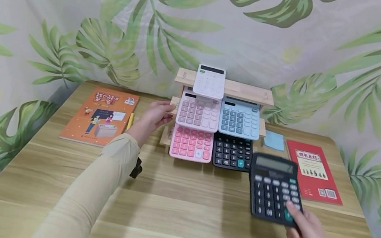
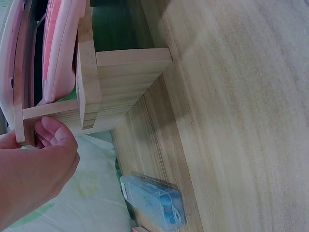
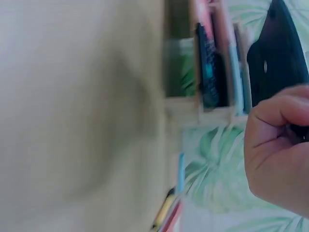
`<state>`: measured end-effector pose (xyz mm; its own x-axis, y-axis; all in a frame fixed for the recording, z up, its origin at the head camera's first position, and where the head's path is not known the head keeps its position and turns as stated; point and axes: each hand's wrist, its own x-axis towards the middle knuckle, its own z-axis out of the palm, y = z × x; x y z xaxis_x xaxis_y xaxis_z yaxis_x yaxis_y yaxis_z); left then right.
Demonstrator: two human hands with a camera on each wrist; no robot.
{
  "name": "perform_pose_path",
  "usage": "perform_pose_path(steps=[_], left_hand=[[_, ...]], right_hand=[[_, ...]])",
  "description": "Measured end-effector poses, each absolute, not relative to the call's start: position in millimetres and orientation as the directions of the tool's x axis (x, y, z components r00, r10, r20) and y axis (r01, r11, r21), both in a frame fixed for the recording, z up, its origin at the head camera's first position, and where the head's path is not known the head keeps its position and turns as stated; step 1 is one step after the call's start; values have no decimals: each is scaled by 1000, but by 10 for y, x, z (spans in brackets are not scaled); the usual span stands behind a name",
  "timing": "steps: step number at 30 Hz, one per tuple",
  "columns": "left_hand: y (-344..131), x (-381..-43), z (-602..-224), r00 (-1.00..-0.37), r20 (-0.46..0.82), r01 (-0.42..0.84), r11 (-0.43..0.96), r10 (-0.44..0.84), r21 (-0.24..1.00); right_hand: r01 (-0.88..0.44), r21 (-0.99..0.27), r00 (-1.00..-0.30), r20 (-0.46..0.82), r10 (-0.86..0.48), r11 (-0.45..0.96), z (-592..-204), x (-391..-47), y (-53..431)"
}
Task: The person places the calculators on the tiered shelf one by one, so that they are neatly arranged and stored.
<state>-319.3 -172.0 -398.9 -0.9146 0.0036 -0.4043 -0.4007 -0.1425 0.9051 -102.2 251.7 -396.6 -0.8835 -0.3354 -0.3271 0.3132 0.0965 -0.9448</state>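
Observation:
My left hand (image 1: 156,114) pinches the left end of the middle board of a small tiered wooden shelf (image 1: 245,89); in the left wrist view, the fingers curl round that board. My right hand (image 1: 311,234) holds a black calculator (image 1: 271,188) by its lower right corner, thumb over the keys, raised in front of the shelf. A white calculator (image 1: 209,82) sits on the top tier. Below are a pale pink calculator (image 1: 198,112) and a blue calculator (image 1: 240,120). On the lowest tier lie a pink calculator (image 1: 191,144) and another black calculator (image 1: 232,152).
An orange book (image 1: 100,118) lies left with a yellow pen-like stick (image 1: 130,121) beside it. A small black object (image 1: 136,168) shows by the left sleeve. Right of the shelf are blue sticky notes (image 1: 273,141) and a red book (image 1: 315,173). A clear blue case (image 2: 152,200) lies behind the shelf.

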Motion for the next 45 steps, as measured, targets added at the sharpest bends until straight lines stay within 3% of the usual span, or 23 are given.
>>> perform_pose_path(steps=[4,7,14,19,31,45], left_hand=[[-1739,-3186,-3985,-915,-403,-399,-142,1,906],[-1754,-3179,-3986,-916,-400,-397,-139,3,907],[-1741,-3165,-4005,-920,-391,-389,-140,10,911],[-1712,-3158,-4009,-921,-389,-388,-139,22,911],[-1687,-3149,-4012,-919,-394,-394,-126,27,911],[-1668,-3138,-4011,-917,-398,-397,-141,25,907]], right_hand=[[214,-972,-859,-140,-492,-97,-3757,-1392,2409],[201,-968,-834,-88,-544,-152,-3589,-1728,2293],[308,-940,-835,-194,-514,-146,-3291,-2483,2049],[390,-910,-844,-293,-448,-138,-3227,-2835,1928],[545,-824,-829,-502,-246,-156,-3253,-3220,1794],[571,-799,-820,-544,-178,-189,-3292,-3300,1791]])
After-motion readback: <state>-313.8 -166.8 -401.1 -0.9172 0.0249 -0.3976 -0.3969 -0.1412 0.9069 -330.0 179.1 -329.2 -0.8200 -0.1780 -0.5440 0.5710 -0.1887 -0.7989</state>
